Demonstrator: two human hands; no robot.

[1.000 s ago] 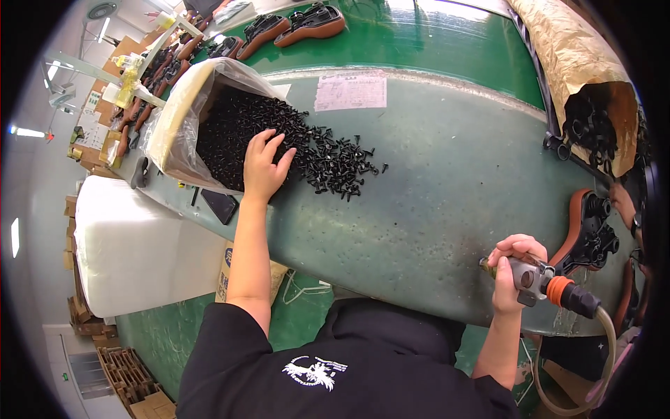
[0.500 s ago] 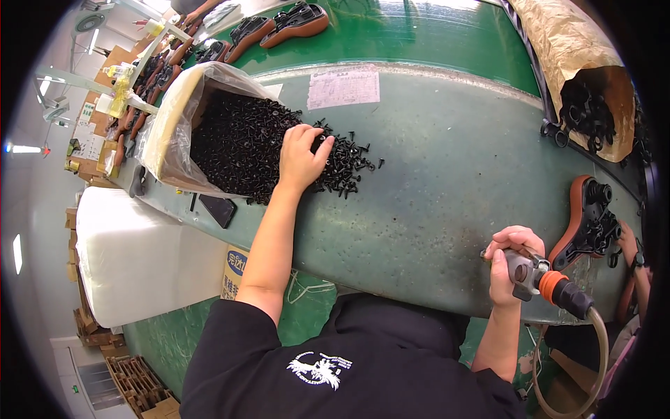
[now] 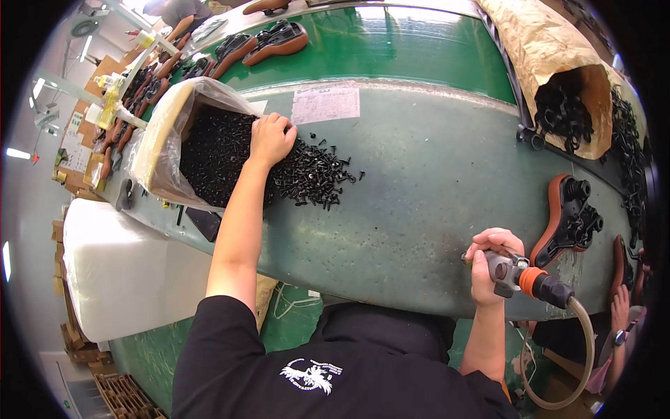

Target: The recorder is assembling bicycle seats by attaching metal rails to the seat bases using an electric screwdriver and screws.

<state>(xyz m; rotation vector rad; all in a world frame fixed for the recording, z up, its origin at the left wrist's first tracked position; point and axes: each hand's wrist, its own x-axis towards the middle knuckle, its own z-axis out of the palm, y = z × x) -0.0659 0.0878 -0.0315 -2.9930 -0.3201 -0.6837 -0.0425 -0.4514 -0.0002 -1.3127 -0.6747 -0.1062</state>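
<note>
My left hand is at the far side of a heap of black screws, by the mouth of a tipped, plastic-lined box. Its fingers are curled together and their tips are hidden, so what they hold does not show. More black screws fill the box and spill onto the green-grey tabletop. Close to the table's near edge, my right hand is wrapped around a grey air tool. An orange collar, a black fitting and a clear hose extend from the tool.
A brown-and-black saddle-shaped part lies right of the tool. Behind it, a brown paper bag holds black parts. A paper sheet lies beyond the screws. More saddle-shaped parts sit on the green belt. Another person's hand shows at right.
My left hand has moved away across the heap toward the far side of the box mouth, and its fingers have drawn together. My right hand keeps its hold on the air tool. The view has shifted slightly.
</note>
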